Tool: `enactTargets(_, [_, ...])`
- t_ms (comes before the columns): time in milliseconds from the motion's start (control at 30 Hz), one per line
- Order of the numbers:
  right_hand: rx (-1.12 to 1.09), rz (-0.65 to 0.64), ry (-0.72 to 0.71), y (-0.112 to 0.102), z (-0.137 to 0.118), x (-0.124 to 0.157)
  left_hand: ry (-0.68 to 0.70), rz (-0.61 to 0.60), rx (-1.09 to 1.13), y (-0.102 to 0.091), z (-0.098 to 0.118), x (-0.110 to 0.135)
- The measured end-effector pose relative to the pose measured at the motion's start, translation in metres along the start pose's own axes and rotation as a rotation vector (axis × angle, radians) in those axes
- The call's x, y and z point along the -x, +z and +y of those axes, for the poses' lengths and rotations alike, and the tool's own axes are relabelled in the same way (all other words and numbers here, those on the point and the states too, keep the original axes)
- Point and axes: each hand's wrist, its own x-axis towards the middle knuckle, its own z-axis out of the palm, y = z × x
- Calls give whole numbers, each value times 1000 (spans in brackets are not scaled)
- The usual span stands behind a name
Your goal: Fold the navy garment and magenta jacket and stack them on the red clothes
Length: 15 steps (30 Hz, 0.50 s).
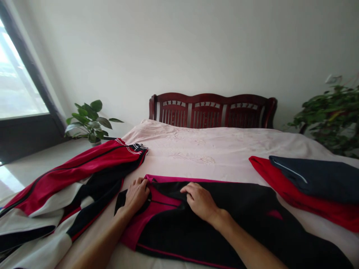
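A black and magenta jacket (246, 220) lies flat on the pink bed sheet (213, 149) in front of me. My left hand (136, 194) rests on its collar end at the left, fingers curled onto the fabric edge. To its right, my right hand (199, 201) presses on the black panel beside the magenta inner part, fingers bent down on the cloth. Both forearms reach in from the bottom of the view.
A pile of red, black and white jackets (73, 186) lies on the left of the bed. Folded red and navy clothes (314, 186) sit at the right. A dark wooden headboard (213, 110) stands behind, with potted plants (89, 121) left and right, and a window at far left.
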Motion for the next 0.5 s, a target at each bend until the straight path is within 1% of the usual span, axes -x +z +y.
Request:
enactTargets(67, [5, -35, -8, 9, -4, -19, -4, -11, 4, 0, 0, -1])
enactTargets(267, [99, -144, 32, 40, -15, -73, -43, -28, 34, 0, -3, -2])
enactTargets(367, [116, -172, 50, 58, -20, -87, -52, -38, 46, -1, -4, -2])
enactTargets(433, [125, -178, 64, 67, -21, -90, -56, -47, 54, -2, -4, -2])
enactTargets(500, [137, -156, 97, 73, -21, -90, -67, -57, 55, -3, -4, -3])
